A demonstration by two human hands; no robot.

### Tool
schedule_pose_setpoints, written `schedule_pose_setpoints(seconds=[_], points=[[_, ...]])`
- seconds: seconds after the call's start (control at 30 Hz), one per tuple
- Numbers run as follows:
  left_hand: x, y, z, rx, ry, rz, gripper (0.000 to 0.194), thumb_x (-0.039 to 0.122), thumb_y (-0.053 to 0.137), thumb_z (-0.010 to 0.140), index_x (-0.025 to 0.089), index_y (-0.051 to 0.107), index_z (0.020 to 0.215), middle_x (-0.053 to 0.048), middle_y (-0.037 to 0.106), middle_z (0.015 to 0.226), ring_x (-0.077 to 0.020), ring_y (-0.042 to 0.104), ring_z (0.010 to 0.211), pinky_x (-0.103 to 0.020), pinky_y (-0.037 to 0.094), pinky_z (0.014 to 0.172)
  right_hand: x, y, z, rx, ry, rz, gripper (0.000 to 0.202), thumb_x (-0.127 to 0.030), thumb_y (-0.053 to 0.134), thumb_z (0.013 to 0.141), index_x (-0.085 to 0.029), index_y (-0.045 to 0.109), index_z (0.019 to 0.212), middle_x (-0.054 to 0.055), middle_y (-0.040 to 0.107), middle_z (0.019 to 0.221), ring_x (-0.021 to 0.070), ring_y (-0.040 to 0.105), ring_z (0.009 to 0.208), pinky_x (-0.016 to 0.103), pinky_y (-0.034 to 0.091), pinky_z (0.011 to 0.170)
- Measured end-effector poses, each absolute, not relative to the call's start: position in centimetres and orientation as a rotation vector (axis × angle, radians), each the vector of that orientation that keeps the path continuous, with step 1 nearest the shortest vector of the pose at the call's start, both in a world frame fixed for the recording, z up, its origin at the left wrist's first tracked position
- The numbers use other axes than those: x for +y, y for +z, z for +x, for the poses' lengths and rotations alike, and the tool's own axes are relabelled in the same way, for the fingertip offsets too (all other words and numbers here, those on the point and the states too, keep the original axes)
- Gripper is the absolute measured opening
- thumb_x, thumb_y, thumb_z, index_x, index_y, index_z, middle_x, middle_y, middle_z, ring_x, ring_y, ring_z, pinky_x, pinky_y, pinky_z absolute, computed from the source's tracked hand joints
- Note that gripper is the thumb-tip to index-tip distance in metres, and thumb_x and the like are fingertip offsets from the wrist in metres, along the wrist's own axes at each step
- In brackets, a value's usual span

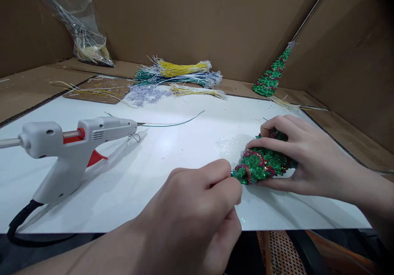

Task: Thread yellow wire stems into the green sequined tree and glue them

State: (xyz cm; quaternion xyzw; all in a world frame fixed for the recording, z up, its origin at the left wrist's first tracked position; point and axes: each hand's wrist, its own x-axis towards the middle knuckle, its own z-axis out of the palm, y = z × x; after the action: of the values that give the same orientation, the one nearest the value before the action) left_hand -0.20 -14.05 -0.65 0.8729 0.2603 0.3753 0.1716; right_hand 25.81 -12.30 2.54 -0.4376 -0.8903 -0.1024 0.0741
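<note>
A small green beaded Christmas tree (261, 162) with red and pink garland lies on its side, its narrow end pointing left. My right hand (295, 152) curls around its wide end, thumb below and fingers above. At the narrow end my left hand (203, 205) is closed in a pinch on the tip, and its fingers hide what lies between them. To the left rests a white hot glue gun (98, 129) with a red trigger, its nozzle facing right. Near the nozzle a thin green and white wire (175, 124) stretches across the white board (154, 213).
Bundles of yellow wires (184, 67) and green-and-white wires (181, 79) lie at the back beside clear plastic pieces (144, 94). A finished-looking tree (273, 74) leans in the back right corner. Cardboard walls (197, 24) enclose the workspace; a plastic bag (89, 41) stands back left.
</note>
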Motion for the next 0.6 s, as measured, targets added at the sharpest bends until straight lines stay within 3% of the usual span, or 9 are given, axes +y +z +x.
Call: schedule_pose_setpoints(seconds=[0.6], points=[[-14.7,0.3,0.2,0.819,0.961,2.710,0.018,0.009,0.046,0.083,0.018,0.059,0.074,-0.001,0.057,0.067,-0.0101,0.046,0.048,-0.025,0.032,0.042,-12.5,2.7,25.5,-2.668,-0.304,-1.389,0.042,-0.049,0.074,0.069,-0.027,0.068,0.104,0.011,0.055,0.104,0.0337,0.055,0.094,0.048,0.044,0.076]])
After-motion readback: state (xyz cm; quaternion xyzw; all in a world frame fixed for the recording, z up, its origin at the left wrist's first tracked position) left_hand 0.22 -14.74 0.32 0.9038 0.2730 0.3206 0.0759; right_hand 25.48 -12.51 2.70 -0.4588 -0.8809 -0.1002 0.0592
